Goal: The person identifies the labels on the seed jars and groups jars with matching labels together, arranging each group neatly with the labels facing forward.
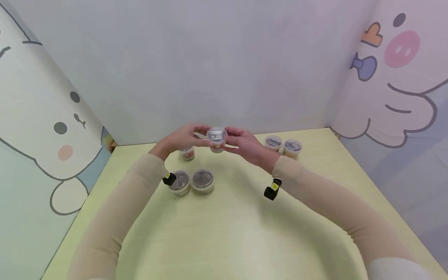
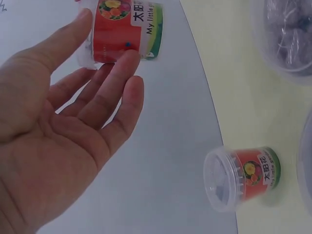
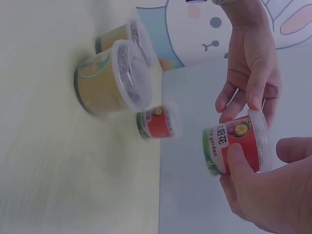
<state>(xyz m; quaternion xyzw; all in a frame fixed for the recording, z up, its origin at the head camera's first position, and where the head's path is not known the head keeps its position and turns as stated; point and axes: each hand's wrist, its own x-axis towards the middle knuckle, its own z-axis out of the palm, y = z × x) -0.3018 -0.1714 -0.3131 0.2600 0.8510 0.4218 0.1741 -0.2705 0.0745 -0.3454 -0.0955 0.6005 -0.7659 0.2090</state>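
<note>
Above the back of the table, a small plastic cup [image 1: 217,135] with a clear lid is held between both hands. Its red and green label [image 2: 117,29] shows flowers and the words "My little". From the left side, my left hand [image 1: 180,138] holds the cup, thumb near the lid rim and fingertips against the label. My right hand [image 1: 246,146] grips it from the other side, with the thumb pressed on the label in the right wrist view. A second red-labelled cup [image 2: 251,175] stands on the table near the left hand, partly hidden by it in the head view.
Two larger lidded tubs [image 1: 202,181] stand side by side on the pale yellow table [image 1: 224,233], near the left wrist. Two small lidded cups [image 1: 292,147] sit beyond the right wrist. A pale wall [image 1: 224,70] rises behind the table, with cartoon-printed panels at both sides.
</note>
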